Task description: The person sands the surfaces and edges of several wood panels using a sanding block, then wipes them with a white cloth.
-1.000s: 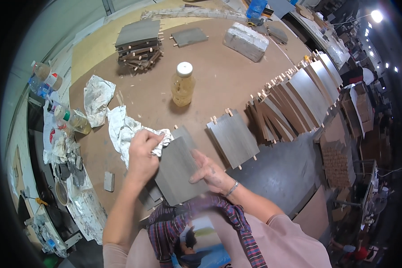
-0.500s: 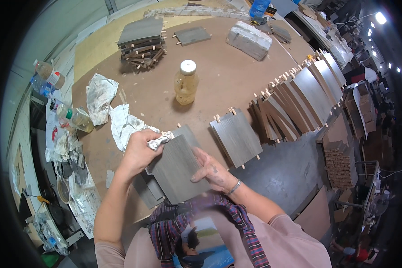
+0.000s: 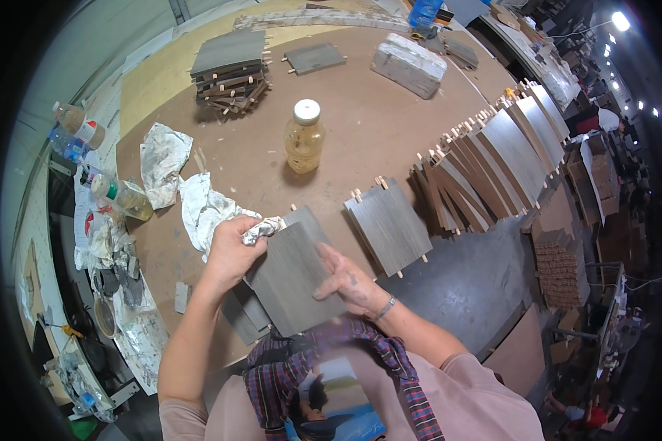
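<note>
A grey wood-grain panel (image 3: 293, 275) is tilted up in front of my body. My right hand (image 3: 351, 285) grips its right edge, thumb lying across the face. My left hand (image 3: 232, 251) is closed around a crumpled, stained white rag (image 3: 263, 231) at the panel's upper left corner. Behind the raised panel, another grey panel (image 3: 309, 217) with a wooden dowel at its top edge is partly hidden. More grey board (image 3: 244, 312) lies under my left wrist. To the right rests a short stack of doweled panels (image 3: 390, 224).
A long row of leaning doweled panels (image 3: 493, 158) runs along the table's right side. A capped bottle of yellowish liquid (image 3: 304, 140) stands mid-table. Farther back are a panel pile (image 3: 229, 62), a single panel (image 3: 315, 58) and a wrapped block (image 3: 410, 65). Loose rags (image 3: 162, 163) lie left.
Very little differs. The view has shifted slightly, and my left hand with the rag stays at the panel's upper left corner.
</note>
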A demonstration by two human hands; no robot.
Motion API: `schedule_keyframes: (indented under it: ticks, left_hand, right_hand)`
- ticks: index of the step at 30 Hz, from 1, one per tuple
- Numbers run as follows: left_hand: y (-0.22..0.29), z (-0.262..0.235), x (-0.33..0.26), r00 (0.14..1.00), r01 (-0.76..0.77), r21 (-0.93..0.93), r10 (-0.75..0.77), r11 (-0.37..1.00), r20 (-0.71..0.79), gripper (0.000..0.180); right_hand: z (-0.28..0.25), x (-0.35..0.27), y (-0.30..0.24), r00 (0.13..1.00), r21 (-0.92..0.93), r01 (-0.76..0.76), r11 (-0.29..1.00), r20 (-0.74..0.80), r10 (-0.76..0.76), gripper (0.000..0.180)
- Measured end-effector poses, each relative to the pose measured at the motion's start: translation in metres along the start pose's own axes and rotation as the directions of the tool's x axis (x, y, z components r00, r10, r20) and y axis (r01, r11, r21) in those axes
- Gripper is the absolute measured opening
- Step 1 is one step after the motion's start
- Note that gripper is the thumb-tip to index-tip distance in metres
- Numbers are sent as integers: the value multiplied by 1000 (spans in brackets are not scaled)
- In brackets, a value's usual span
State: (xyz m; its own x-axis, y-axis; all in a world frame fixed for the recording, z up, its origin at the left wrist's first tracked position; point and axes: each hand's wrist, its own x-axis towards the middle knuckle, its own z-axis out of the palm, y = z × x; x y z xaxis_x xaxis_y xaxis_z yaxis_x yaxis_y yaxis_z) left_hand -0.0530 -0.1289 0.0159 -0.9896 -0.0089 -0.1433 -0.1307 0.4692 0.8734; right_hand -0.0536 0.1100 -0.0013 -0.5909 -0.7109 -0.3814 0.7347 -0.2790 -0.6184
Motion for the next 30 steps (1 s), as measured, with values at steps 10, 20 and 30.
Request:
schedule_keyframes:
  ticks: [10, 20, 30]
  left_hand:
    - [16, 31, -17, 795, -497, 536, 605, 682, -33, 41]
    - [19, 46, -26, 778, -538, 512, 629, 669, -5, 39]
    - [37, 63, -49, 731, -663, 425, 655, 617, 190, 32]
  right_hand:
    - [-2, -2, 2, 1000, 29, -7, 1000, 18, 7, 79]
    - [-2, -11, 7, 998, -1, 43, 999, -47, -43, 84]
    - [-19, -5, 14, 997, -73, 20, 997, -75, -26, 82]
